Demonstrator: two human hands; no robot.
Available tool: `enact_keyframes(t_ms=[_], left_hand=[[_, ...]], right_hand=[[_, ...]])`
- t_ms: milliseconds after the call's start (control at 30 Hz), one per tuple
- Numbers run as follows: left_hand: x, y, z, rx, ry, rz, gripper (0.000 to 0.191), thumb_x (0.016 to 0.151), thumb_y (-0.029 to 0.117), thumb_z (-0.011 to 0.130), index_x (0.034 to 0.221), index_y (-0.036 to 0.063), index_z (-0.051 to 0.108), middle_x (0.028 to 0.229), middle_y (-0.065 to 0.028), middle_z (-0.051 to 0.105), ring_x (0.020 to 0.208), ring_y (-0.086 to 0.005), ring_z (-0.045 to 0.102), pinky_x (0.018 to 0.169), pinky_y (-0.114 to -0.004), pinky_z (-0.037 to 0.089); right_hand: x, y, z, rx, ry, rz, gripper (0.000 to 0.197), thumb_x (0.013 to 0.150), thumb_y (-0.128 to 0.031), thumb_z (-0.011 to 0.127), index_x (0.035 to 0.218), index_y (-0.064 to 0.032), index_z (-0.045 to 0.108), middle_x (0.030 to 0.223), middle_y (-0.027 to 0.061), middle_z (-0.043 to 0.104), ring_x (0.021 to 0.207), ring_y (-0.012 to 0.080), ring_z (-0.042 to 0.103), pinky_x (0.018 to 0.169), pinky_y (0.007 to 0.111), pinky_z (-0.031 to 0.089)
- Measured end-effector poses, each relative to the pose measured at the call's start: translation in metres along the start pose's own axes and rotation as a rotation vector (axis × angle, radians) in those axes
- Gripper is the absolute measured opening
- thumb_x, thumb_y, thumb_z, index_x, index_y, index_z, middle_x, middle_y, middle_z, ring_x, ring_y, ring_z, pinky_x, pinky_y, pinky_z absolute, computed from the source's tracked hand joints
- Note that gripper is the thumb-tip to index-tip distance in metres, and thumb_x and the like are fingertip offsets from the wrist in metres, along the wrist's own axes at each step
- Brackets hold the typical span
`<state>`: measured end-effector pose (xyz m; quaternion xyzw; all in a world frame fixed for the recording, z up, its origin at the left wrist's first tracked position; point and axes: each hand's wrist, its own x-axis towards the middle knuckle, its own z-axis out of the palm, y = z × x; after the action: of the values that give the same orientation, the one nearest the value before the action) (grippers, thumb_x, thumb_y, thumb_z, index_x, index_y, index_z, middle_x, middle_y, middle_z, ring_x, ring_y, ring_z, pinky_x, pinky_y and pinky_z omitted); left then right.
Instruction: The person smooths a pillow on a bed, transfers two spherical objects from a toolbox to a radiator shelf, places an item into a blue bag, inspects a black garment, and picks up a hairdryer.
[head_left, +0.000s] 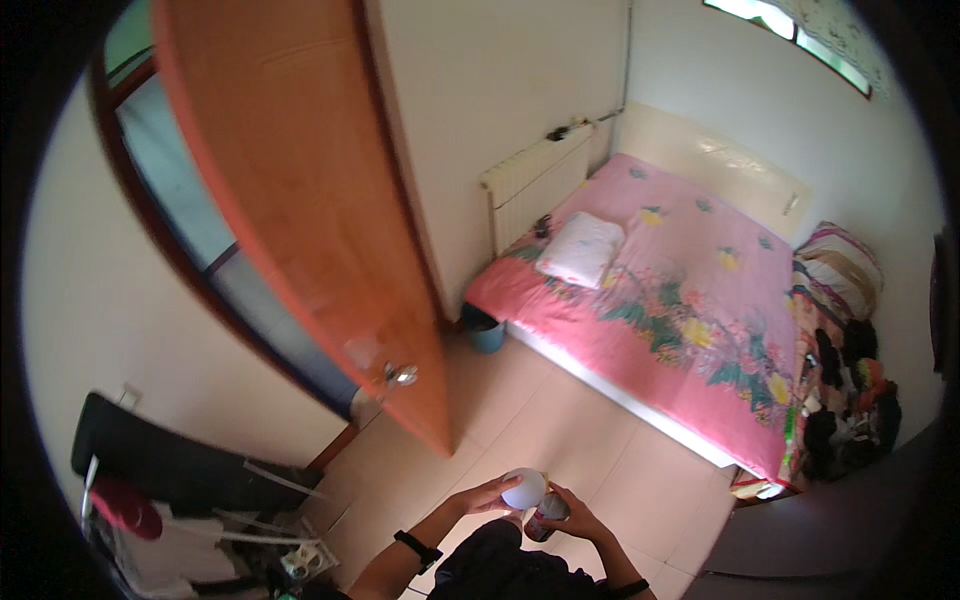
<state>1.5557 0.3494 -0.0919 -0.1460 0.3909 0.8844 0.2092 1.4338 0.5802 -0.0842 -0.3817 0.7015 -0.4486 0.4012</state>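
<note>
Low in the view, in front of my body, my left hand (484, 496) grips a white rounded object (523, 489), perhaps a cup or a bowl. Right beside it, my right hand (581, 517) is closed around a small can or jar (553, 507) with a grey top and a dark reddish side. The two objects are close together, and I cannot tell whether they touch. A small yellowish patch shows behind the white object. Both hands are held above the tiled floor (517, 405).
An orange-brown wooden door (300, 187) stands ajar at left. Ahead is a bed with a pink floral cover (675, 262) and a folded white pillow (581, 250). A blue bin (487, 336) sits by the bed corner. A black folding board (172, 450) leans lower left; clothes (847, 405) pile at right.
</note>
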Motion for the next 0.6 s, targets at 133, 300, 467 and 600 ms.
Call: enact_keyframes(t_ms=[133,300,467,600], left_hand=[[0.085,0.076,-0.008,0.038,-0.01,-0.047,0.076,0.093,0.051,0.057,0.148,0.01,0.024,0.142,-0.0129,0.04,0.131,-0.0247,0.044,0.107,-0.039,0.042],[0.151,0.174,-0.013,0.005,-0.056,-0.094,0.071,0.095,0.045,0.057,0.147,0.0096,0.024,0.142,-0.0121,0.04,0.129,-0.0259,0.046,0.103,-0.039,0.047],[0.195,0.229,-0.041,-0.15,-0.037,0.005,0.068,0.095,0.045,0.056,0.146,0.0101,0.029,0.139,-0.0128,0.045,0.129,-0.027,0.046,0.106,-0.043,0.044],[0.222,0.259,-0.079,-0.326,0.018,0.135,0.061,0.097,0.043,0.053,0.145,0.0121,0.032,0.144,-0.0113,0.042,0.131,-0.0275,0.044,0.11,-0.045,0.039]], right_hand=[[0.051,-0.004,-0.07,-0.02,0.102,0.111,0.094,0.072,-0.031,0.085,0.146,-0.0043,0.033,0.138,0.0176,0.047,0.127,0.0294,0.048,0.105,0.039,0.041],[0.119,-0.024,-0.146,-0.041,0.223,0.113,0.093,0.072,-0.035,0.084,0.146,-0.0054,0.035,0.134,0.0165,0.051,0.123,0.0284,0.052,0.103,0.038,0.043],[0.201,-0.011,-0.201,0.012,0.142,0.031,0.093,0.073,-0.033,0.083,0.147,-0.0053,0.033,0.132,0.0168,0.054,0.122,0.0284,0.053,0.103,0.039,0.043],[0.278,-0.036,-0.246,0.049,-0.039,-0.01,0.095,0.074,-0.025,0.084,0.149,-0.0073,0.029,0.135,0.0166,0.051,0.124,0.0273,0.051,0.103,0.039,0.042]])
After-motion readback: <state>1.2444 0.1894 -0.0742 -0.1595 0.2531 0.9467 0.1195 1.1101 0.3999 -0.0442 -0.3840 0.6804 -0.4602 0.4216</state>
